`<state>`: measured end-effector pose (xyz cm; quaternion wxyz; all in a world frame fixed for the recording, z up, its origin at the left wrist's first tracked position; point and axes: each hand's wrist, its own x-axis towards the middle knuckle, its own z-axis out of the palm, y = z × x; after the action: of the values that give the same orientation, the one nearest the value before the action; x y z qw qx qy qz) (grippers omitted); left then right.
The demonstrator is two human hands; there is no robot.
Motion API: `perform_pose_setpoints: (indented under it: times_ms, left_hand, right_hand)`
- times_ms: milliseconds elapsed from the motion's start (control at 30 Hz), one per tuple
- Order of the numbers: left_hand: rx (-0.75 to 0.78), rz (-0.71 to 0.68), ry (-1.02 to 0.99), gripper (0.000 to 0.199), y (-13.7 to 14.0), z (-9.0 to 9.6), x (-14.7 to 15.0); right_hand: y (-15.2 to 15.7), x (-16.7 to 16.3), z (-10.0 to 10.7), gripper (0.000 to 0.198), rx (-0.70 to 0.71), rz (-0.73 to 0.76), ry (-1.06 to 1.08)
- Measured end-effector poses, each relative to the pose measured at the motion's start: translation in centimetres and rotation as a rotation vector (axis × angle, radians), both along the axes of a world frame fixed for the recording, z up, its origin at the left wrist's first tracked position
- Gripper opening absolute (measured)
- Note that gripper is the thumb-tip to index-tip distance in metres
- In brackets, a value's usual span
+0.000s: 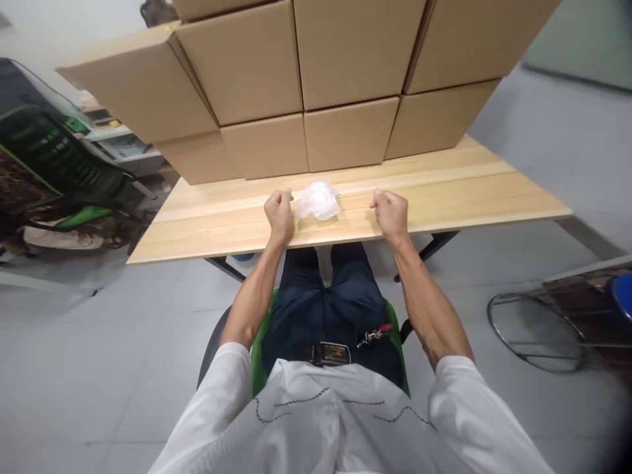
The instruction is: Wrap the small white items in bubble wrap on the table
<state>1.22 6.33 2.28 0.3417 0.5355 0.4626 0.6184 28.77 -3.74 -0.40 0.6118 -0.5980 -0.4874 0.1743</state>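
A small bundle of crumpled, translucent whitish plastic (318,201) lies on the wooden table (494,191) between my two hands. My left hand (280,210) is closed in a fist just left of the plastic, at the table's near edge; I cannot tell whether it touches the bundle. To the right, with a gap from the plastic, my right hand (392,212) is also a fist, its thumb resting on top of the curled fingers. Nothing shows sticking out of either fist.
Stacked cardboard boxes (353,135) line the far side of the table. A dark mesh chair (44,158) and a shelf (123,148) stand at the left. On the floor to the right is a metal ring frame (536,332), and a blue object (623,293) sits at the right edge.
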Motion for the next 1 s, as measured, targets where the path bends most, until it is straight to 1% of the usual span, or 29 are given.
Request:
perform_pose_setpoints:
  times_ms: [100, 333, 400, 600, 733, 867, 1000]
  left_hand:
    - [-0.038, 0.017, -0.067, 0.061, -0.5, 0.7, -0.1]
    - [-0.111, 0.048, -0.193, 0.068, -0.5, 1.1, -0.1]
    - [-0.109, 0.045, -0.193, 0.068, -0.5, 1.1, -0.1]
    - [-0.038, 0.034, -0.170, 0.068, -0.6, 1.0, -0.1]
    - [-0.090, 0.056, -0.227, 0.068, -0.4, 1.0, -0.3]
    - [-0.146, 0.101, -0.311, 0.074, 0.0, 1.3, -0.4]
    - [-0.198, 0.106, -0.407, 0.078, 0.6, 1.4, -0.7]
  right_hand:
    - [-0.1, 0.4, -0.5, 0.053, -0.016, -0.059, -0.006]
    - [-0.4, -0.1, -0.1, 0.049, -0.083, -0.036, -0.047]
    - [-0.4, -0.2, 0.0, 0.047, -0.085, -0.029, -0.055]
    - [-0.7, -0.7, 0.2, 0.034, -0.116, -0.020, -0.126]
    - [-0.7, -0.7, 0.1, 0.031, -0.096, -0.024, -0.137]
    - [-0.9, -0.4, -0.3, 0.030, -0.070, -0.027, -0.150]
    - [-0.9, -0.2, -0.9, 0.027, -0.053, -0.051, -0.182]
